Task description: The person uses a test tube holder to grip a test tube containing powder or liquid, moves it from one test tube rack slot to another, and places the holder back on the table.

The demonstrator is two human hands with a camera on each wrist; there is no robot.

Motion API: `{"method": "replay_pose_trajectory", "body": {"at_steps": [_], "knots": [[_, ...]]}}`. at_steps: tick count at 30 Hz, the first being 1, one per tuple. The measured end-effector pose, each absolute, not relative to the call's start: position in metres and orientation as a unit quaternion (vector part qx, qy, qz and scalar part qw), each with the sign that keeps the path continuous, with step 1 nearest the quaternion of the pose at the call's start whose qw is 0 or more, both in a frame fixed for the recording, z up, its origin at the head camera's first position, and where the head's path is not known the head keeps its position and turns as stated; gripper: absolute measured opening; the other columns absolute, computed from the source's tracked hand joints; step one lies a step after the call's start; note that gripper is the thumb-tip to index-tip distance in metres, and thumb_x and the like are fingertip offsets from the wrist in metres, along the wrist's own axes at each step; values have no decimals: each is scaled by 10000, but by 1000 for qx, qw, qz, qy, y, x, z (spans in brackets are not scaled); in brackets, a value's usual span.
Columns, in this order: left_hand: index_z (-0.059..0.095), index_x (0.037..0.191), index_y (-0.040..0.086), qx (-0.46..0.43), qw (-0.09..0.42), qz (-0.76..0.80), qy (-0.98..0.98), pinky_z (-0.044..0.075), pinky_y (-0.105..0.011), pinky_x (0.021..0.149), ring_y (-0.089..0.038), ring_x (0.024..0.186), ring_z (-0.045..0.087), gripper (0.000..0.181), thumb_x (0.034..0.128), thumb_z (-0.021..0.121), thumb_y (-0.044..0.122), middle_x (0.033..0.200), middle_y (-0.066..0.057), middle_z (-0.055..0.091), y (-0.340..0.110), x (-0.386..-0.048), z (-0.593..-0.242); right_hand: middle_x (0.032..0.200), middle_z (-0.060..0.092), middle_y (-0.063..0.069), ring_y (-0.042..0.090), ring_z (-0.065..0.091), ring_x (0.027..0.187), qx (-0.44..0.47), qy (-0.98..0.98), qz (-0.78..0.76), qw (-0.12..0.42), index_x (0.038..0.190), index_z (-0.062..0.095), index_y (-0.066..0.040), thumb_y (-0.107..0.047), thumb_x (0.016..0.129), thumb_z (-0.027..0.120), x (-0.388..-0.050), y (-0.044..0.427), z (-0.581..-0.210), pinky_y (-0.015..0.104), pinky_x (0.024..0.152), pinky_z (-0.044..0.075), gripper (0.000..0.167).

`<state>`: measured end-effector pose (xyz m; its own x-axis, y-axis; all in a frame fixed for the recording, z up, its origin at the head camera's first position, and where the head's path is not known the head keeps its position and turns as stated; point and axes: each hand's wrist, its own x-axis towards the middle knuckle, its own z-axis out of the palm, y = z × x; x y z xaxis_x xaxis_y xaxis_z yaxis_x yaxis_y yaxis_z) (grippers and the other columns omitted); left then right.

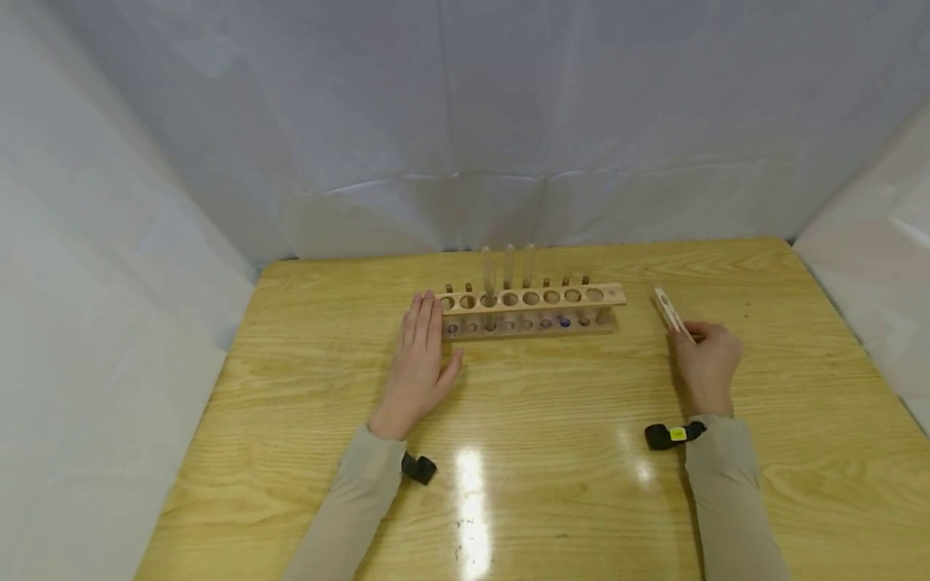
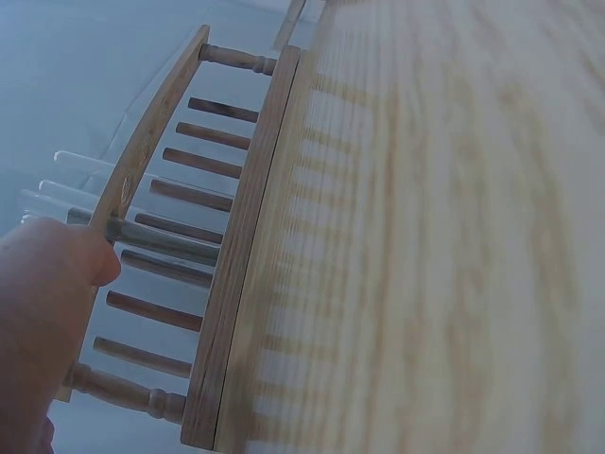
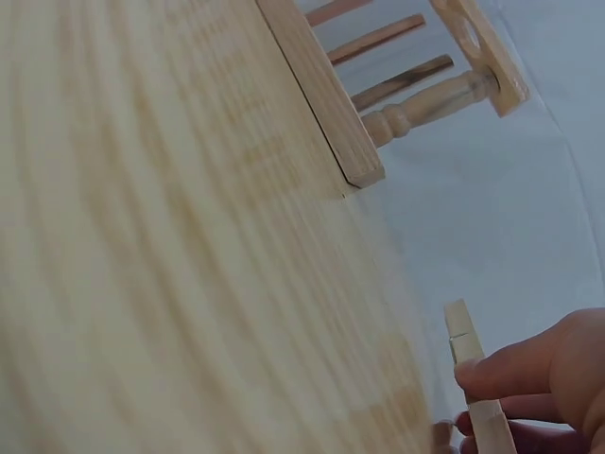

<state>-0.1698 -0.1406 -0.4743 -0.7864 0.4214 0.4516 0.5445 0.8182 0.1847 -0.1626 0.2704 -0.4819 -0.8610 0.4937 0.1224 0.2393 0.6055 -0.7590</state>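
A wooden test tube rack (image 1: 538,300) stands on the table, with a row of round holes and a row of short pegs behind. One glass test tube (image 1: 489,270) passes down through a hole; two more, including a clear test tube (image 1: 529,262), stand at the back, seemingly over pegs. My left hand (image 1: 417,359) rests at the rack's left end, fingers straight and thumb spread apart. To the right of the rack, my right hand (image 1: 706,359) pinches a wooden test tube holder (image 3: 460,331) between thumb and fingers. The holder's far end points away and slightly left, touching no tube.
The wood-grain table (image 1: 552,500) reaches back to a pale sheet (image 1: 494,105) hanging behind it. Further sheeting hangs at both sides. Black straps with small cameras sit on both wrists.
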Motion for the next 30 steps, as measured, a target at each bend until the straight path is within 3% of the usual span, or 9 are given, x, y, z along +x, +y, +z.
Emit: {"method": "replay_pose_trajectory", "body": {"at_steps": [6, 11, 19, 25, 30], "knots": [[188, 1518, -127, -259, 206, -153, -931, 165, -534, 1189, -421, 1482, 129, 785, 969, 592, 263, 1576, -313, 190, -140, -170, -475, 1010, 660, 236, 263, 558, 845, -225, -873, 398, 168, 1088, 738, 56, -144, 924, 671, -161, 272, -486, 271, 648, 402, 267], [178, 1523, -121, -258, 204, -157, -931, 155, -531, 1193, -413, 1487, 117, 792, 964, 607, 241, 1583, -307, 179, -140, -170, -475, 1048, 626, 246, 321, 547, 927, -223, -871, 399, 178, 1063, 734, 82, -119, 920, 671, -160, 271, -489, 338, 726, 384, 254], [164, 1529, -112, -257, 198, -158, -933, 123, -509, 1203, -408, 1491, 104, 777, 983, 571, 262, 1591, -301, 158, -142, -170, -476, 1069, 607, 242, 347, 545, 973, -227, -872, 394, 178, 1071, 728, 88, -120, 915, 666, -161, 270, -490, 376, 749, 389, 268], [172, 1525, -118, -259, 205, -156, -931, 137, -513, 1200, -422, 1482, 129, 782, 975, 585, 252, 1586, -306, 169, -142, -170, -475, 1145, 604, 233, 328, 557, 1005, -237, -864, 410, 172, 1201, 691, 45, -216, 930, 632, -161, 270, -488, 347, 738, 412, 381], [192, 1515, -132, -265, 212, -153, -928, 183, -549, 1181, -434, 1475, 144, 785, 960, 609, 235, 1585, -307, 169, -141, -171, -474, 1096, 632, 188, 171, 535, 874, -223, -834, 430, 264, 1186, 705, 21, -237, 945, 631, -163, 267, -488, 235, 715, 384, 360]]}}
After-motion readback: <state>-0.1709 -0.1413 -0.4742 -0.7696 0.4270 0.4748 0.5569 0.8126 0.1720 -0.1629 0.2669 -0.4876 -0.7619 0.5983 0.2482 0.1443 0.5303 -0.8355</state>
